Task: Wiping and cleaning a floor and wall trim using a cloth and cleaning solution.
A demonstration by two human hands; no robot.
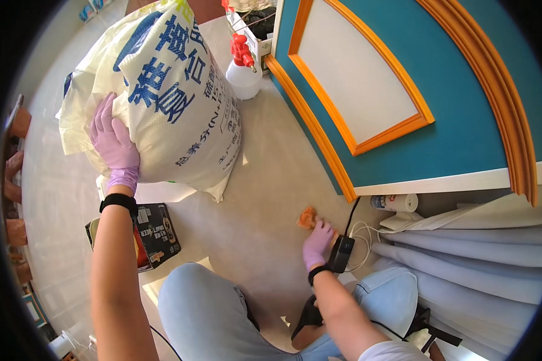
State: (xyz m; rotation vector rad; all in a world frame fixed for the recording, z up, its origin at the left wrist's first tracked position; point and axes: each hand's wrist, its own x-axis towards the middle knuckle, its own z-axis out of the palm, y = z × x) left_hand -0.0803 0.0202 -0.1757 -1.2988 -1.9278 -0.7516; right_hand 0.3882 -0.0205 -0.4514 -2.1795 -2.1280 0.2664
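A large white woven plastic sack (180,135) with blue printed writing stands at the upper left, full and bulging. My left hand (113,135), in a pink glove, holds the sack's side near a loose fold, thumb apart from the fingers. Down on the grey floor, my right hand (320,241), gloved alike, has its fingers on a crumpled orange cloth (307,217). Some orange also shows on the hand's other side. Just right of that wrist is a black power adapter (342,253) with a black cord.
A white spray bottle (245,79) with a red pump head stands behind the sack. A black beer carton (156,237) sits below my left wrist. The teal panel (460,117) with orange trim borders the right. Near grey curtain cloth (469,261) lie a white can (395,202) and white cable (366,241).
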